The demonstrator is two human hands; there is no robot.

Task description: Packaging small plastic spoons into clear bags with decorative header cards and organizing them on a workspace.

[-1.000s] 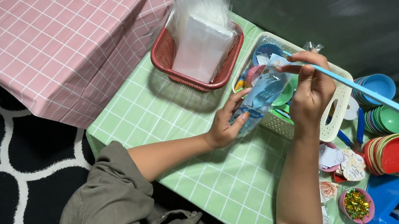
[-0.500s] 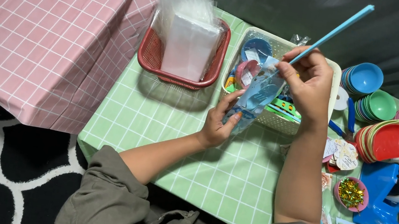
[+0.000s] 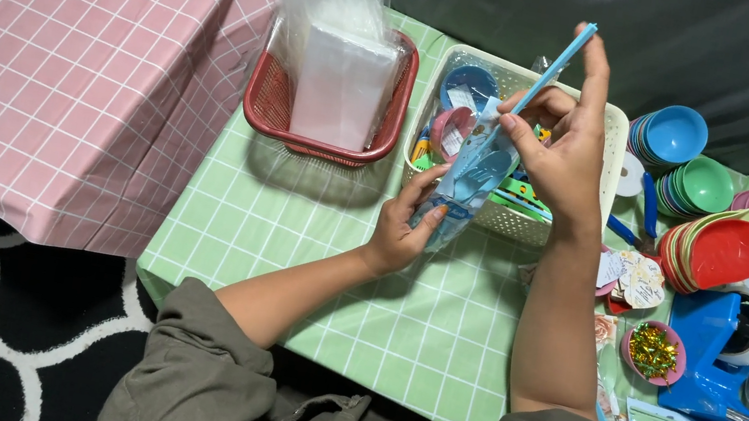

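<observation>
Just in front of the white basket (image 3: 619, 155), her left hand (image 3: 402, 225) grips a clear bag (image 3: 471, 178) of blue cutlery; her right hand (image 3: 558, 145) pinches a blue straw (image 3: 553, 66) sliding in. Stacked bowls (image 3: 702, 189) crowd the basket's right; a red basket (image 3: 260, 105) of bags sits left.

left hand (image 3: 400, 230): grip on clear bag (image 3: 467, 180) | right hand (image 3: 559, 135): pinching blue stick (image 3: 552, 68) into bag | over white basket (image 3: 548, 232), surface's far edge

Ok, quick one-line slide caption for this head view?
Left hand steadies a clear bag of blue cutlery while the right hand slides a blue straw in, above a white basket.
</observation>
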